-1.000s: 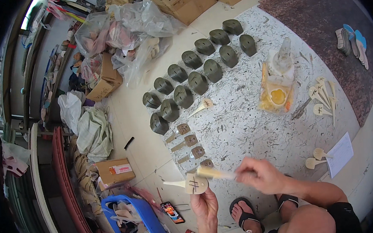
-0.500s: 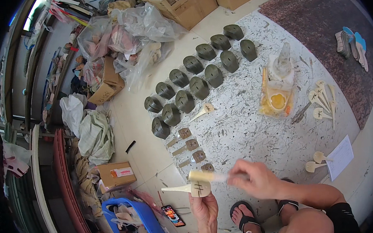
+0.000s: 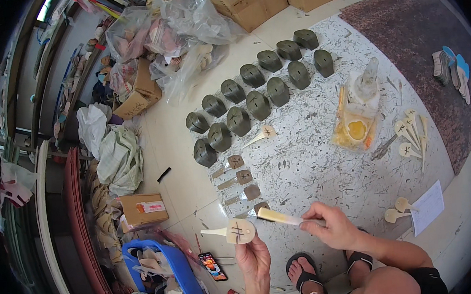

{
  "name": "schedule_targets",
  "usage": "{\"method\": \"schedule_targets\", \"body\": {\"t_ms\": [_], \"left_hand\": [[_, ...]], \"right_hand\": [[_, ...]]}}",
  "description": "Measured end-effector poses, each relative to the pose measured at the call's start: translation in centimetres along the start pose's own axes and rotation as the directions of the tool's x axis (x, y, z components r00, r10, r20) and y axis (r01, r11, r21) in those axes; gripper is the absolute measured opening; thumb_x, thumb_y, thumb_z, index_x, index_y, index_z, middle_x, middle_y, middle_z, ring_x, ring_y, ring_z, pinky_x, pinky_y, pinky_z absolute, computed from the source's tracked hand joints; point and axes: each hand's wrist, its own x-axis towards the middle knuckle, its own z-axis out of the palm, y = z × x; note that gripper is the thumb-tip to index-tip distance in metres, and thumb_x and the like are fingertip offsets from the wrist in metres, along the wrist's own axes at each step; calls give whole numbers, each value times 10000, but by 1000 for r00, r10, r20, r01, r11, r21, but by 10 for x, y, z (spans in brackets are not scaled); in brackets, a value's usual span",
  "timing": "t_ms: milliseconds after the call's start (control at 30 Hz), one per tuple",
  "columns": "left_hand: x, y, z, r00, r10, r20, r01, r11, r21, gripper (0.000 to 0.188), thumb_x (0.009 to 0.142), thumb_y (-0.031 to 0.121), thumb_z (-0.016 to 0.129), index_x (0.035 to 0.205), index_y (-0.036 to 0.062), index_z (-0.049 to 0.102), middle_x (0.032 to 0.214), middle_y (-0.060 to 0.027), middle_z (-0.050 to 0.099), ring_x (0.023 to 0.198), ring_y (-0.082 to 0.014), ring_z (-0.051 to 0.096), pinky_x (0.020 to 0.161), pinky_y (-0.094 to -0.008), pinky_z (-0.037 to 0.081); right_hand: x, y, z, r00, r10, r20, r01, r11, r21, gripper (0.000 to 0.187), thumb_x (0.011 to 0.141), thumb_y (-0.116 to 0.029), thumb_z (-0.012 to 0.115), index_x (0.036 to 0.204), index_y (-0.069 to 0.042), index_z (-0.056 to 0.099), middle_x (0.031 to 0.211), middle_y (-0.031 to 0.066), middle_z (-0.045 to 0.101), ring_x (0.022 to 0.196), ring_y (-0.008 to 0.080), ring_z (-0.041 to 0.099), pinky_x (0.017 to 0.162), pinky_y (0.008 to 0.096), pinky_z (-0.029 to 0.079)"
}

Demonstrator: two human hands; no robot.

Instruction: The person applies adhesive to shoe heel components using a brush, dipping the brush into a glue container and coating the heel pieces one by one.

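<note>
My left hand (image 3: 253, 257) holds up a pale heel-shaped piece (image 3: 238, 231) with a long pointed stem and dark cross marks on its round face. My right hand (image 3: 333, 230) grips a brush (image 3: 277, 216) with a pale yellowish handle, its tip touching the piece's right edge. Just beyond lie several brown-faced heel pieces (image 3: 242, 177) in a row on the speckled floor sheet (image 3: 314, 157). Further off, two rows of dark grey heel blocks (image 3: 254, 98) stand on the sheet.
A plastic bag with a yellow glue container and a bottle (image 3: 357, 121) sits to the right, beside more pale heel pieces (image 3: 412, 138) and a paper sheet (image 3: 428, 209). At left are a blue crate (image 3: 171, 276), a phone (image 3: 213, 266), cardboard boxes (image 3: 143, 209) and stuffed bags (image 3: 177, 35). My sandalled feet (image 3: 306, 274) are below.
The heel piece in my left hand has risen slightly, and the brush has stayed against its edge with small shifts.
</note>
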Motion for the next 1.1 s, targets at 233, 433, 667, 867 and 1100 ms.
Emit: {"method": "schedule_targets", "body": {"t_ms": [233, 433, 667, 867, 1100], "left_hand": [[-1, -6, -8, 999, -47, 13, 48, 999, -10, 350, 905, 53, 584, 1237, -24, 500, 1226, -154, 582, 1106, -252, 599, 926, -328, 553], [-3, -8, -11, 997, -79, 20, 77, 993, 92, 374, 914, 79, 579, 1262, -13, 478, 1239, -154, 572, 1101, -241, 603, 908, -319, 562], [-3, -6, -6, 992, -123, -18, 124, 985, 119, 368, 914, 58, 566, 1264, -6, 473, 1240, -159, 569, 1084, -244, 612, 904, -314, 563], [-3, -4, -1, 982, -187, -38, 187, 982, -22, 360, 908, 27, 551, 1259, 2, 480, 1225, -181, 567, 1084, -273, 610, 897, -341, 568], [-3, 0, -4, 983, -183, 26, 185, 967, -174, 326, 914, 16, 521, 1239, 7, 495, 1195, -183, 576, 1065, -291, 617, 876, -375, 579]], "right_hand": [[10, -18, -1, 998, -44, 44, 44, 999, -13, 199, 877, -153, 663, 949, 8, 571, 758, 110, 660, 671, 148, 629, 584, 294, 480], [17, -32, -5, 989, -133, 64, 136, 989, -53, 200, 874, -176, 663, 939, -10, 573, 730, 114, 649, 594, 173, 617, 534, 303, 459], [26, -46, -15, 961, -277, 18, 272, 927, -260, 201, 844, -201, 690, 917, -43, 591, 747, 101, 662, 587, 243, 635, 504, 331, 472], [30, -50, -24, 844, -514, 150, 520, 720, -458, 204, 784, -196, 740, 872, -63, 612, 697, 74, 637, 564, 236, 620, 468, 340, 452], [3, -23, -26, 934, -310, 181, 349, 900, -262, 187, 797, -187, 738, 882, -64, 625, 707, 86, 643, 582, 224, 636, 476, 332, 465]]}}
